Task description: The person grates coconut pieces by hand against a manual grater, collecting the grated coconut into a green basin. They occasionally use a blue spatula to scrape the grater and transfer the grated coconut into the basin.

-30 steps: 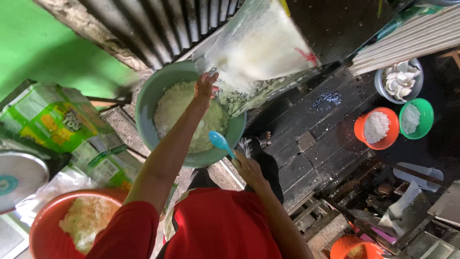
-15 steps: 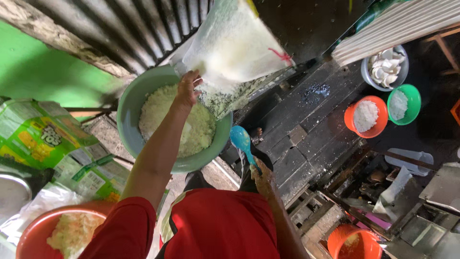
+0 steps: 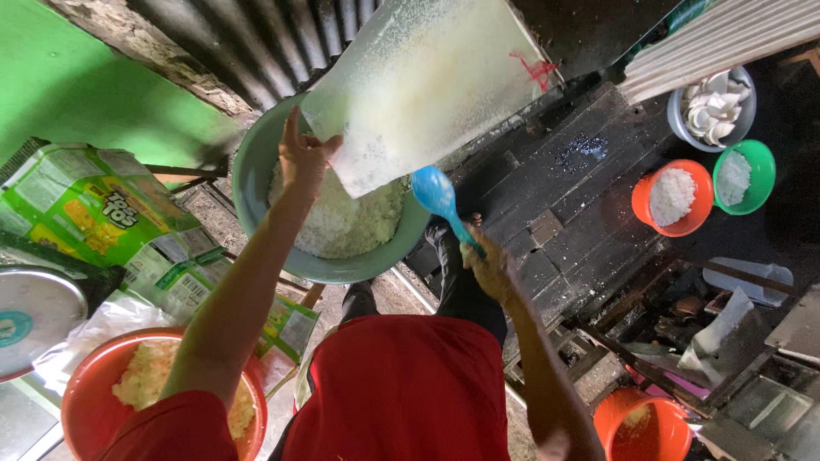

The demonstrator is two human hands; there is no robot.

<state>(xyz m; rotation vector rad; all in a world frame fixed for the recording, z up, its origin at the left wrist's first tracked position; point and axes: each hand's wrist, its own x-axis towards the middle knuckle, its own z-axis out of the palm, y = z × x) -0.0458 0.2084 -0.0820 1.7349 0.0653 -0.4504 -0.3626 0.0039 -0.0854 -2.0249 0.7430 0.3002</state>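
My left hand [image 3: 304,155] reaches up and grips the lower edge of a large clear plastic bag [image 3: 427,81] dusted with white grated material. The bag is tilted over a teal bowl [image 3: 249,175] that holds a mound of the same white shreds [image 3: 342,224]. To the right, my right hand [image 3: 490,269] holds a blue plastic spoon [image 3: 436,195] by its handle. The spoon's scoop points up, just below the bag's open corner and over the bowl's right rim.
An orange bowl [image 3: 642,198] and a green bowl [image 3: 760,175] of white shreds and a grey bowl [image 3: 679,128] of white pieces sit on dark planks at right. An orange basin [image 3: 90,397], green cartons [image 3: 77,205] and a metal dish [image 3: 34,312] lie left.
My left hand has shifted from the bowl's contents to the bag's lower edge. My right hand has raised the blue spoon toward the bag's corner. The view has moved closer.
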